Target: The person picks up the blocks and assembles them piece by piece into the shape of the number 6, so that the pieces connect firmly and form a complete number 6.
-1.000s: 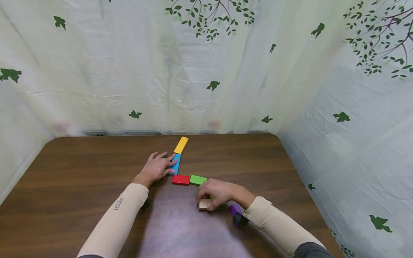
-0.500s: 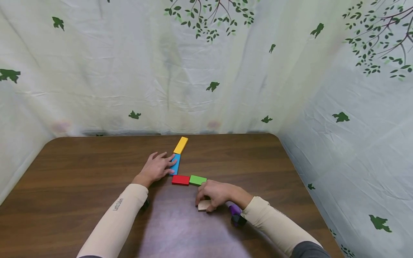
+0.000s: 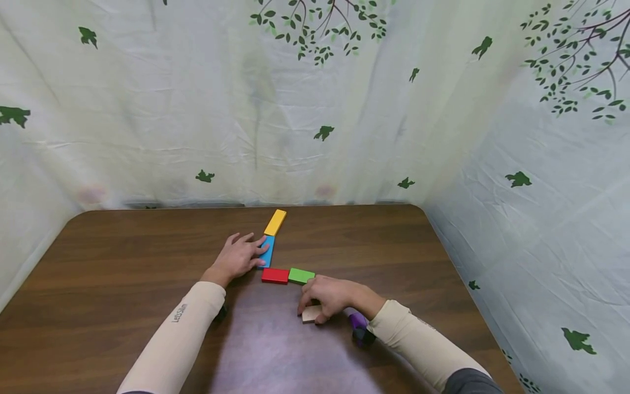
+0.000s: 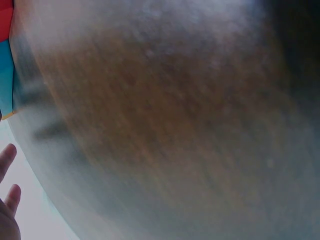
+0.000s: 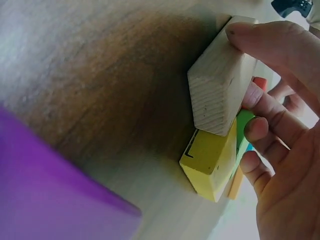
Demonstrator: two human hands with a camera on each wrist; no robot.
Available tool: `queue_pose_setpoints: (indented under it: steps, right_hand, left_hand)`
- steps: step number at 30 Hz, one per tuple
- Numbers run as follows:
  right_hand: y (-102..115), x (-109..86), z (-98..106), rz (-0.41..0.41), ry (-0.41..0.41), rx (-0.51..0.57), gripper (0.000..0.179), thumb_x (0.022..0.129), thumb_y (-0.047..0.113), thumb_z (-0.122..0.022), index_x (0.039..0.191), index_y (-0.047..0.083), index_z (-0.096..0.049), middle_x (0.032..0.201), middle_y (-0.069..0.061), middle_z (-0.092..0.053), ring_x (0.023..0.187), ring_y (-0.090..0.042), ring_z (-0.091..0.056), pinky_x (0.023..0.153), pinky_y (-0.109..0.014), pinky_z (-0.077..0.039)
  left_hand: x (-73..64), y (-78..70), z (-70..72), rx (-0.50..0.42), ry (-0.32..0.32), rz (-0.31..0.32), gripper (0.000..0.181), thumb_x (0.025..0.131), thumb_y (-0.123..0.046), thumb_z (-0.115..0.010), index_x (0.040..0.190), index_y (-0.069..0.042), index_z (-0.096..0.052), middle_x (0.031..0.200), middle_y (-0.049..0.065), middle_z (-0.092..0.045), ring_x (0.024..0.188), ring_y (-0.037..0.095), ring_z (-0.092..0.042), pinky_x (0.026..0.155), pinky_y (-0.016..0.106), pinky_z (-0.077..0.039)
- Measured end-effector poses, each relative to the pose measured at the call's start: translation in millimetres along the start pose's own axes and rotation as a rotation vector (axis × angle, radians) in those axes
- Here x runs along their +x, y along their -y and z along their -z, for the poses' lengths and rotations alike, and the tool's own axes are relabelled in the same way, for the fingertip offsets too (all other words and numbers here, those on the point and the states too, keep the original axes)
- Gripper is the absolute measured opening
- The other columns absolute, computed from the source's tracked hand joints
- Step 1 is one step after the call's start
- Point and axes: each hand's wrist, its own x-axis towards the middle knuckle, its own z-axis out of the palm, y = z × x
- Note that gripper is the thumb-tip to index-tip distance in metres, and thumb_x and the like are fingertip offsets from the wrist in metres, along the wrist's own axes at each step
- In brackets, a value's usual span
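My left hand (image 3: 236, 256) rests with spread fingers on the blue block (image 3: 268, 251). At the far end of that block lies an orange-yellow block (image 3: 275, 222), and a red block (image 3: 275, 276) meets its near end. A green block (image 3: 301, 276) continues from the red one to the right. My right hand (image 3: 331, 295) pinches a plain wooden block (image 5: 220, 82) between thumb and fingers. Its end touches or nearly touches a yellow block (image 5: 207, 155), which the hand hides in the head view. Just right of this hand is a purple block (image 3: 358, 320).
The blocks lie on a brown wood-grain table (image 3: 147, 328). Behind and to the right hangs a pale curtain (image 3: 246, 109) with leaf prints. A dark wrist strap (image 3: 363, 337) sits under the right forearm, partly overlapping the purple block.
My right hand has shifted very slightly left and nearer with the plain wooden block, which has turned a little. My left hand stays on the blue block.
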Motion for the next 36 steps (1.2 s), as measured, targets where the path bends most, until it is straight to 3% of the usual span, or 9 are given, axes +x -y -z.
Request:
queue_pose_setpoints:
  steps: [8,16,28,36]
  right_hand:
    - [-2.4,-7.4,5.1,-0.004,-0.016,0.023,0.039,0.077,0.028,-0.081,0.114,0.022,-0.071,0.107,0.011,-0.066,0.099,-0.001,-0.054,0.093,-0.023,-0.039]
    - [-7.4,-23.9,14.4,-0.062,-0.022,0.007,0.039,0.076,0.028,-0.08,0.114,0.023,-0.071,0.103,0.007,-0.064,0.097,-0.007,-0.052,0.089,-0.026,-0.039]
    - [-20.7,-60.9,22.0,-0.185,-0.095,0.043,0.044,0.076,0.028,-0.082,0.117,0.018,-0.07,0.109,0.004,-0.064,0.103,-0.012,-0.055,0.094,-0.035,-0.042]
    - [-31.7,-90.2,21.0,-0.276,-0.147,0.132,0.041,0.076,0.02,-0.081,0.115,0.016,-0.07,0.108,0.0,-0.064,0.103,-0.019,-0.055,0.092,-0.039,-0.044]
  left_hand:
    - [0.0,-2.4,1.0,0.002,-0.01,-0.004,0.054,0.089,-0.036,-0.066,0.137,-0.012,-0.055,0.146,0.011,-0.045,0.135,0.044,-0.036,0.106,0.065,-0.021]
    - [-0.5,-2.9,-0.1,-0.007,-0.009,-0.003,0.054,0.089,-0.035,-0.067,0.136,-0.011,-0.055,0.146,0.012,-0.044,0.134,0.045,-0.036,0.107,0.065,-0.02]
    - [0.0,-5.0,-1.2,-0.003,-0.011,-0.015,0.055,0.089,-0.035,-0.067,0.136,-0.011,-0.055,0.146,0.012,-0.045,0.134,0.045,-0.036,0.106,0.066,-0.021]
    - [0.0,-5.8,0.6,-0.001,0.007,-0.008,0.055,0.089,-0.035,-0.066,0.137,-0.011,-0.053,0.147,0.012,-0.044,0.136,0.045,-0.034,0.108,0.066,-0.019]
